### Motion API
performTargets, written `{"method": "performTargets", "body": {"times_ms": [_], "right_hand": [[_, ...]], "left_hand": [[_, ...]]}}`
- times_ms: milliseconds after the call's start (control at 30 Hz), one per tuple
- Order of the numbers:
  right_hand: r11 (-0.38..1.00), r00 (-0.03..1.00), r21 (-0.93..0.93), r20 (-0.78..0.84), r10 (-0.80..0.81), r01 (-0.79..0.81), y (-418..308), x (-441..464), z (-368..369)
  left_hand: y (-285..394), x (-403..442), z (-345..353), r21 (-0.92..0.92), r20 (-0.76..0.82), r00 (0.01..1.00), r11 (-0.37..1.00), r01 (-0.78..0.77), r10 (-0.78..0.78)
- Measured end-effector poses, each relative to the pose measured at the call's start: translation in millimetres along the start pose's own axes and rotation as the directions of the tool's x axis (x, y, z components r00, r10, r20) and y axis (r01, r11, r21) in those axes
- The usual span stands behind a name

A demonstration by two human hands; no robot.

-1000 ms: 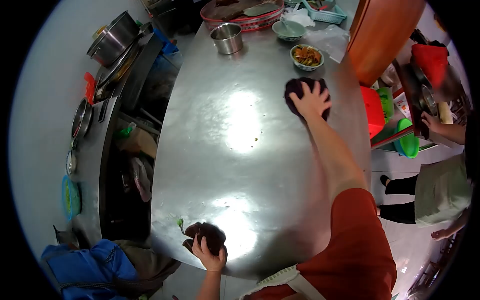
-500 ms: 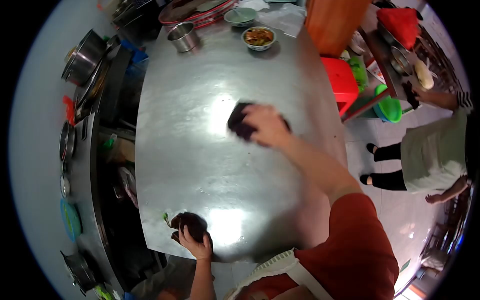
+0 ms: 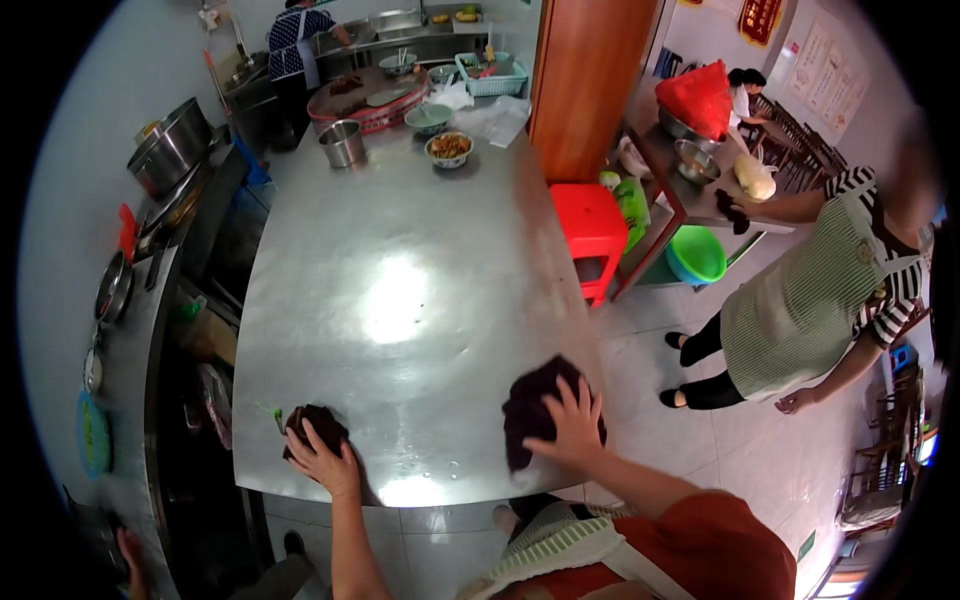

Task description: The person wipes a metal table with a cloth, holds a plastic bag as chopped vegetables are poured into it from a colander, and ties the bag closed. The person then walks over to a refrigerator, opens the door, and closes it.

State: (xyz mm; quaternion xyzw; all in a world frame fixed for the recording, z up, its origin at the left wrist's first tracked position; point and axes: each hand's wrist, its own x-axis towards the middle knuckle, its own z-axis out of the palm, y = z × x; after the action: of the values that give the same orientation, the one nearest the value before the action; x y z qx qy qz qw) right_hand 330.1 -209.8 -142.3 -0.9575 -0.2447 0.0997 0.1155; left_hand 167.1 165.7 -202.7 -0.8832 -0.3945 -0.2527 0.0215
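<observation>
My right hand (image 3: pixel 575 425) lies on a dark purple cloth (image 3: pixel 527 415) near the right edge of the metal table (image 3: pixel 430 290), its fingers spread over the fabric and pressing it down. At the near left corner, my left hand (image 3: pixel 325 462) curves over a bunched dark brown cloth (image 3: pixel 318 420). A small green sprig (image 3: pixel 270 411) sticks out beside that bundle. Part of each cloth is hidden under the hand.
At the far end stand a steel pot (image 3: pixel 343 145), a bowl of food (image 3: pixel 449 150) and a pale green bowl (image 3: pixel 428 119). A red stool (image 3: pixel 588 220) is at the right. A co-worker in a striped apron (image 3: pixel 790 290) stands beyond it, one hand on a dark cloth.
My right hand has drawn the purple cloth from the table's middle toward me and the right edge. The left hand stays at its corner. The camera view has tilted up.
</observation>
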Motion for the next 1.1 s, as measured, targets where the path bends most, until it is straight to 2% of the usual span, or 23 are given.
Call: {"method": "performTargets", "body": {"times_ms": [67,100,133,167,200,267,333,367,400,467,500,567,600,700,800,900,1033,1100], "right_hand": [[1.0,1.0,-0.025,-0.013,-0.018,0.018,6.3,-23.9,8.4],[0.999,0.999,-0.043,-0.013,-0.032,0.031,8.8,-34.4,14.6],[0.999,0.999,-0.034,-0.01,-0.042,0.042,12.1,-32.9,19.0],[0.998,0.998,-0.008,-0.021,-0.056,0.056,18.2,-22.1,16.2],[0.997,0.997,0.021,-0.028,-0.067,0.068,23.6,-12.6,13.6],[0.988,0.99,0.079,-0.07,-0.124,0.13,35.7,14.3,6.7],[0.976,0.977,0.056,-0.051,-0.209,0.212,57.2,39.9,9.0],[0.977,0.977,-0.012,0.011,-0.211,0.211,61.5,54.1,8.7],[0.954,0.956,-0.078,-0.03,-0.293,0.29,70.4,63.5,11.6],[0.915,0.915,0.024,0.016,-0.403,0.403,95.9,77.4,9.7],[0.904,0.904,0.019,0.025,-0.428,0.427,113.1,92.8,3.6],[0.753,0.775,0.221,-0.016,-0.632,0.619,141.0,100.0,2.5],[0.72,0.738,0.228,0.01,-0.675,0.655,146.8,108.9,-2.7],[0.687,0.663,0.212,0.18,-0.726,0.695,154.6,127.8,-25.3],[0.605,0.594,0.201,0.116,-0.796,0.771,154.8,154.8,-15.0],[0.557,0.545,0.208,0.117,-0.83,0.804,145.3,180.5,-10.8],[0.501,0.488,0.169,0.116,-0.865,0.849,131.3,228.5,-16.1],[0.483,0.474,0.211,0.092,-0.875,0.85,130.6,245.1,-8.1]], "left_hand": [[30.6,-10.2,-18.5,-0.111,-0.035,0.997,0.991,-0.076,0.073],[46.6,-22.9,-26.5,-0.251,0.007,0.987,0.956,-0.153,0.16],[69.8,-45.0,-28.7,-0.314,0.012,0.972,0.924,-0.218,0.233],[106.0,-61.2,-31.6,-0.423,0.134,0.946,0.88,-0.214,0.295],[144.8,-81.7,-38.8,-0.479,0.189,0.909,0.843,-0.245,0.371],[221.3,-99.0,-52.3,-0.643,0.258,0.806,0.717,-0.268,0.532],[288.7,-109.6,-45.6,-0.729,0.258,0.792,0.65,-0.216,0.553],[318.0,-110.7,-38.4,-0.711,0.293,0.801,0.68,-0.182,0.521],[343.1,-109.9,-23.1,-0.643,0.327,0.817,0.745,-0.177,0.475],[375.5,-108.5,-2.7,-0.492,0.391,0.85,0.861,-0.13,0.352],[389.4,-103.8,4.8,-0.496,0.373,0.876,0.864,-0.089,0.305],[402.3,-106.2,9.3,-0.445,0.376,0.891,0.893,-0.066,0.253],[407.8,-104.5,9.6,-0.418,0.378,0.897,0.907,-0.057,0.23],[424.9,-106.5,8.7,-0.363,0.415,0.902,0.931,0.041,0.122],[432.9,-96.9,16.4,-0.261,0.457,0.889,0.958,0.12,0.013],[432.2,-81.2,28.2,-0.213,0.432,0.901,0.964,0.156,-0.05],[434.2,-44.7,52.4,-0.2,0.378,0.92,0.962,0.187,-0.1],[434.1,-39.5,69.3,-0.218,0.334,0.933,0.952,0.217,-0.136]]}}
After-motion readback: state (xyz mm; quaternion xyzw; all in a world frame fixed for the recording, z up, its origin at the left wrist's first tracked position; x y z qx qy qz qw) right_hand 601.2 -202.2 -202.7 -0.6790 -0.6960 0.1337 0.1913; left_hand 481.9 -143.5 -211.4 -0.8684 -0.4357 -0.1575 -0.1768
